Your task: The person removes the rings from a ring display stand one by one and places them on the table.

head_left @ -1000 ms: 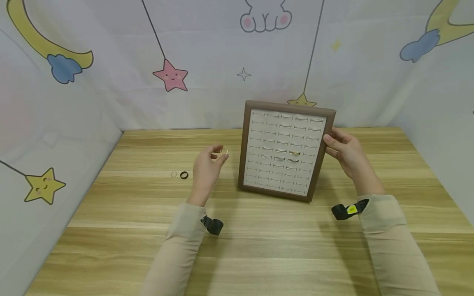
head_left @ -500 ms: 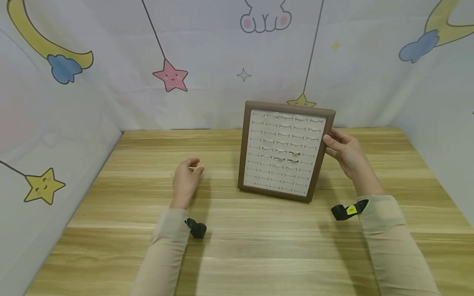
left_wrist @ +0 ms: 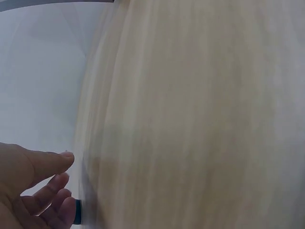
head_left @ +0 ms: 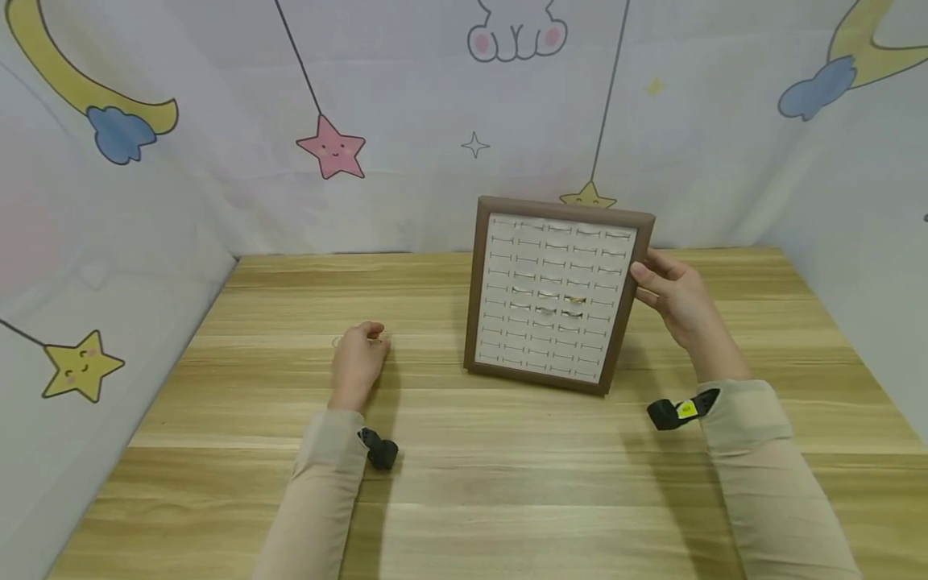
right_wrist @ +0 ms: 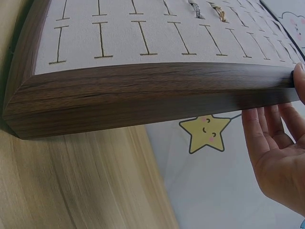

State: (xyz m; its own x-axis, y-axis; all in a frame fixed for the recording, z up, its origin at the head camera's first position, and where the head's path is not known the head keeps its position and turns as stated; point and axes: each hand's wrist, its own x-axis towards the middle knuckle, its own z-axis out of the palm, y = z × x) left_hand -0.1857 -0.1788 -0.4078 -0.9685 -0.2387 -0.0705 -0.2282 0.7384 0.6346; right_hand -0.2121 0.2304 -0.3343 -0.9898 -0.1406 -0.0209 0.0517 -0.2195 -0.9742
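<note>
My left hand [head_left: 357, 364] is low over the table's left half, its thumb and fingertips pinching a thin gold ring [head_left: 387, 337]. In the left wrist view the thumb points toward the fingers, and a dark ring [left_wrist: 77, 211] shows beside the lower fingers; the hand hides it in the head view. A thin pale ring [head_left: 336, 341] lies just left of the hand. My right hand [head_left: 670, 302] grips the right edge of a brown-framed ring display board [head_left: 473, 282], thumb in front and fingers behind. The board stands tilted on the table.
Several rings, one a gold ring [head_left: 575, 300], sit in the board's middle slots. The wooden table [head_left: 464, 499] meets a cartoon-printed cloth backdrop [head_left: 406, 193] behind, with pale cloth sides. Each sleeve cuff carries a small black wrist camera [head_left: 382, 453].
My left hand has moved left and down from beside the board, taking the gold ring with it, and now covers the dark ring in the head view. My right hand and the board stay put.
</note>
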